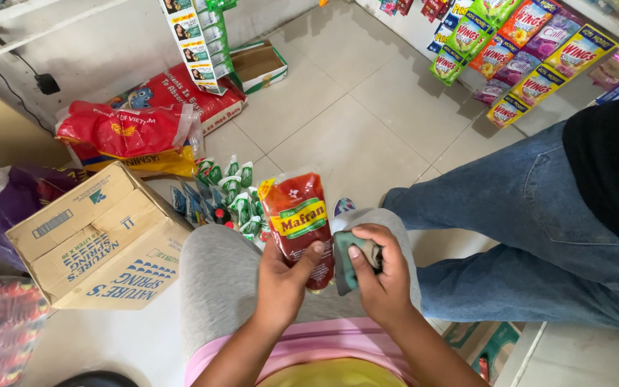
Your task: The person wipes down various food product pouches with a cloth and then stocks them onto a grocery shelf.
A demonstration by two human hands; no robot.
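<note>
Pale floor tiles (367, 136) ran across a small shop corner, with hanging strips of sachets (531, 57) along the far right wall. Over the person's grey-clad knee (223, 279), the left hand (284, 283) was closed around the lower edge of a red sauce pouch (297, 218), thumb pressed on its front, holding it upright. The right hand (381, 276) was clenched on a folded green cloth (347, 259) that touched the pouch's right side.

To wipe it well, I judged the left hand should keep the pouch pinched low and steady while the cloth swept the whole face, then the pouch should be turned to reach the back (the soft pack would likely buckle if squeezed hard).

A cluster of green-and-white pouches (231, 190) stood on the floor just beyond the knee, near a cardboard box (98, 240) toward the left edge. Red rice sacks (137, 125) lay by the far wall, and an open carton (259, 64) sat behind them. Another person's jeans-clad legs (539, 222) crowded the right side, leaving little elbow room there.
</note>
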